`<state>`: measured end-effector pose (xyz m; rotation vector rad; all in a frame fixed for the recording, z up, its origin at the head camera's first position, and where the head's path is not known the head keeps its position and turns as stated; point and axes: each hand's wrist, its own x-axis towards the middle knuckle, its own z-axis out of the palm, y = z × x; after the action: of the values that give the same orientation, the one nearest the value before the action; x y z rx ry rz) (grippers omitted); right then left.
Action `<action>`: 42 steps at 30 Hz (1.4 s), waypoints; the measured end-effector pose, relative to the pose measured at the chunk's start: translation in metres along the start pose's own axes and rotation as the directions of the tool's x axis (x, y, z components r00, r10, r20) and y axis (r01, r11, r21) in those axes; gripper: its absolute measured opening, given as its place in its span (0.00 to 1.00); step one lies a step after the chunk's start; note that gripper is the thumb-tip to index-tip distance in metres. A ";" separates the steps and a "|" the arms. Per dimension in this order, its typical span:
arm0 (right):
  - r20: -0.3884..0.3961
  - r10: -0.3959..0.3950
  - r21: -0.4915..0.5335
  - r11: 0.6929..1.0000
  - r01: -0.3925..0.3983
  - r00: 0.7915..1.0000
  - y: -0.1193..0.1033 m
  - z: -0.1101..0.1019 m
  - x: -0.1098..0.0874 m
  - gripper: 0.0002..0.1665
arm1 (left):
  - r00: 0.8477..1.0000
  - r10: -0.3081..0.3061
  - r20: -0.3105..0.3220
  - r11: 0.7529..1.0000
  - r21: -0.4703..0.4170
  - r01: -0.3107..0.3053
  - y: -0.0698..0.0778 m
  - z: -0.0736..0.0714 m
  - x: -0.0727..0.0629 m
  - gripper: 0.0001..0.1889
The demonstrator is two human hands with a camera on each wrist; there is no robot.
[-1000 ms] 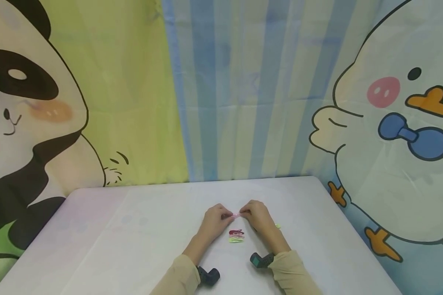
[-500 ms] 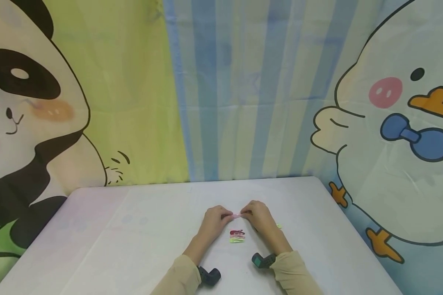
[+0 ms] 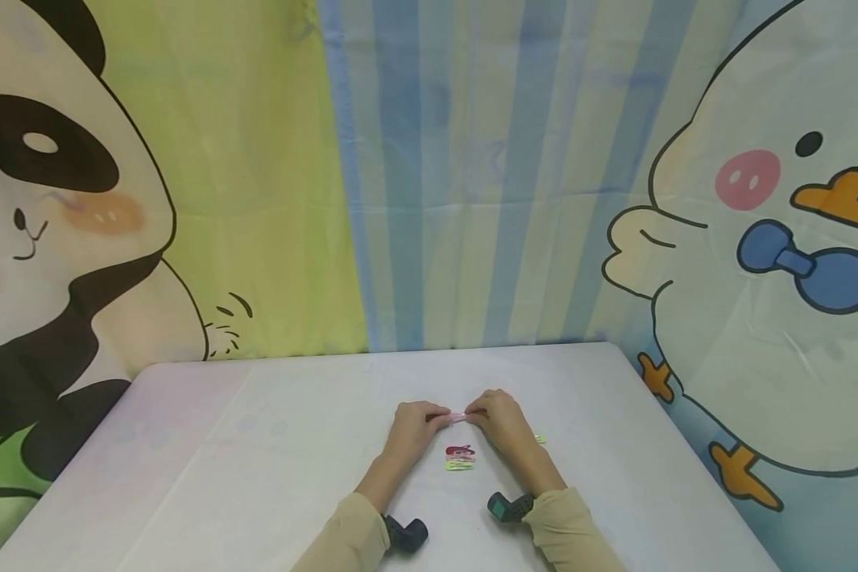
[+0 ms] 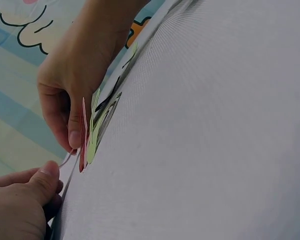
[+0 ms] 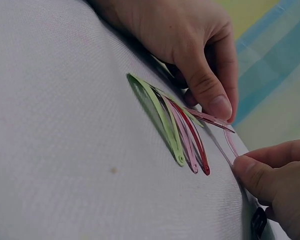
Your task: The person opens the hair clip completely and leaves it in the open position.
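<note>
My left hand (image 3: 412, 427) and right hand (image 3: 502, 421) face each other over the white table, fingertips a small distance apart. Between them stretches a slim pink snap hair clip (image 3: 458, 418), pinched at its left end by the left hand and at its right end by the right. In the right wrist view, part of this pink clip (image 5: 230, 141) shows above the near thumb. Just below the hands lies a row of hair clips: red (image 5: 197, 142), pink (image 5: 184, 136) and light green (image 5: 157, 112). The fingers cover the held clip's ends.
Another light green clip (image 3: 539, 438) lies beside the right forearm, partly hidden by it. The white table (image 3: 272, 477) ends at a curtain (image 3: 465, 199) with stripes and cartoon animals. A dark camera (image 3: 407, 537) sits on the left wrist and a second camera (image 3: 509, 506) on the right.
The back of the left hand has lowered slightly, its fingertips staying at the pink clip. The right hand keeps nearly the same place. The whole view has shifted a little.
</note>
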<state>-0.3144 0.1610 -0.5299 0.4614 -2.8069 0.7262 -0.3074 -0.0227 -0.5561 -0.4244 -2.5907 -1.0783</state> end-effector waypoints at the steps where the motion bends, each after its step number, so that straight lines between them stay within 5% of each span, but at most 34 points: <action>1: -0.001 0.002 0.000 1.000 -0.002 1.000 0.000 0.000 0.000 0.03 | 1.000 -0.006 0.002 1.000 -0.002 0.006 0.000 0.000 0.000 0.08; 9: -0.002 0.026 -0.007 1.000 -0.026 1.000 0.001 0.001 0.000 0.04 | 1.000 -0.018 0.014 1.000 -0.019 0.018 0.000 -0.001 -0.001 0.08; 24: 0.037 0.173 0.188 0.966 -0.177 0.984 -0.010 -0.013 -0.006 0.02 | 0.998 -0.019 0.064 0.995 -0.097 0.026 0.002 -0.004 -0.001 0.07; 33: 0.046 0.211 0.277 0.936 -0.216 0.976 -0.013 -0.016 -0.009 0.03 | 0.996 -0.010 0.094 0.960 -0.277 0.036 -0.005 -0.010 0.002 0.04; 42: 0.106 0.327 0.350 0.872 -0.344 0.939 -0.018 -0.014 -0.014 0.03 | 0.986 -0.009 0.169 0.923 -0.377 0.073 -0.009 -0.013 0.003 0.04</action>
<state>-0.2934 0.1570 -0.5139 0.0333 -2.8264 1.3390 -0.3114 -0.0381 -0.5518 -0.5699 -2.5304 -1.6381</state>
